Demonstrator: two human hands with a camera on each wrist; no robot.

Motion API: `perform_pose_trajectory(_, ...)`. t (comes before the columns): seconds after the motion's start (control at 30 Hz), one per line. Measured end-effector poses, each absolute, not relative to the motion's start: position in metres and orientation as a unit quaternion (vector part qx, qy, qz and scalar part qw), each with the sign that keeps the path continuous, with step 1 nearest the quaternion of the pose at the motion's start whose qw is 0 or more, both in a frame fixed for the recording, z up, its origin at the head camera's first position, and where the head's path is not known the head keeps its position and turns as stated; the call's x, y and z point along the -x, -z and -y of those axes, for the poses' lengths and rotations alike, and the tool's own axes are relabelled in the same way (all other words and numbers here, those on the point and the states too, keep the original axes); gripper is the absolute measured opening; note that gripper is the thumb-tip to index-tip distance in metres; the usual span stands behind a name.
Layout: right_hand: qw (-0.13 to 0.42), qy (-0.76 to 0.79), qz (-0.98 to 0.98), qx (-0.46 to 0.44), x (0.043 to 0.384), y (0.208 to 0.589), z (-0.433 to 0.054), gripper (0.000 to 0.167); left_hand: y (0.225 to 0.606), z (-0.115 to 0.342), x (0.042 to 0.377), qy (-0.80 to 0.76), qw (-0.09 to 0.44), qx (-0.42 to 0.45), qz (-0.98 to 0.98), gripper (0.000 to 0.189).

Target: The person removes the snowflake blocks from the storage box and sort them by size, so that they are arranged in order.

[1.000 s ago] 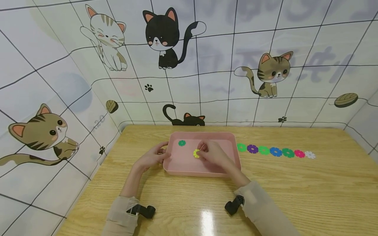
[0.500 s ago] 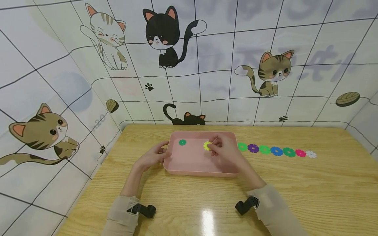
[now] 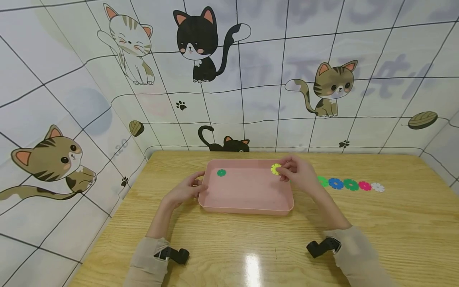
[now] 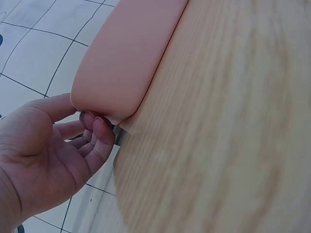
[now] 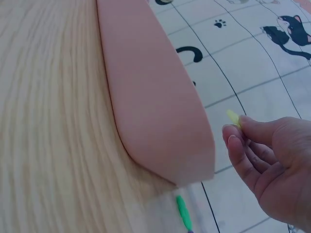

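Observation:
My right hand (image 3: 300, 175) pinches a yellow notched plastic snowflake disc (image 3: 275, 169) between thumb and fingertips, above the right end of the pink tray (image 3: 247, 191). In the right wrist view the yellow disc (image 5: 233, 116) appears edge-on, clear of the tray's wall. My left hand (image 3: 184, 189) holds the tray's left end, thumb at the rim; the left wrist view has the other fingers curled against the tray's end wall (image 4: 116, 63). A green snowflake disc (image 3: 221, 172) lies inside the tray, toward the back left.
A row of snowflake discs runs rightward from the tray on the wooden table (image 3: 229, 243): light green, blue (image 3: 336, 183), dark green (image 3: 351, 185), pink (image 3: 365, 186), white (image 3: 378, 187). My right hand hides the row's near end. A cat-patterned wall covering (image 3: 265, 79) stands behind.
My right hand has carried the yellow disc rightward and up from mid-tray to its right rim, now covering the row's left discs. The left hand and tray stay put.

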State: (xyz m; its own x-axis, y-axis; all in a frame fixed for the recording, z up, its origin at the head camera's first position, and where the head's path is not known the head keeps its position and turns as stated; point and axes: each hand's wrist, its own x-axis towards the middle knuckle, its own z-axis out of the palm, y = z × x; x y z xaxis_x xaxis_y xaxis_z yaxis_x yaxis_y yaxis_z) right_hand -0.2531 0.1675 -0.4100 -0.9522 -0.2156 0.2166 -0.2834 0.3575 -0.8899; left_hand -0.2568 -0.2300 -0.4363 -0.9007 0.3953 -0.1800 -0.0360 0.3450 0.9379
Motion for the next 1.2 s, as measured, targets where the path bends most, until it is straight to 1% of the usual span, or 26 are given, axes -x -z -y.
perform_pose_trajectory(0.1, 0.05, -0.539, 0.827, -0.15, 0.253, 0.409, -0.182, 0.025, 0.436, 0.23, 0.256, -0.562, 0.192, -0.107, -0.797, 0.065)
perform_pose_trajectory(0.23, 0.056, -0.537, 0.83, -0.14, 0.25, 0.406, -0.202, 0.028, 0.436, 0.23, 0.256, -0.56, 0.194, -0.11, -0.798, 0.065)
perform_pose_trajectory(0.5, 0.08, -0.511, 0.847, -0.124, 0.244, 0.405, -0.24, 0.027, 0.437, 0.231, 0.257, -0.565, 0.195, -0.119, -0.793, 0.065)
perform_pose_trajectory(0.9, 0.09, -0.469, 0.874, -0.085, 0.232, 0.401, -0.292, 0.032, 0.438, 0.231, 0.258, -0.564, 0.195, -0.119, -0.794, 0.065)
perform_pose_trajectory(1.2, 0.107, -0.451, 0.884, -0.055, 0.228, 0.403, -0.326, 0.034, 0.438, 0.231, 0.258, -0.562, 0.194, -0.121, -0.795, 0.064)
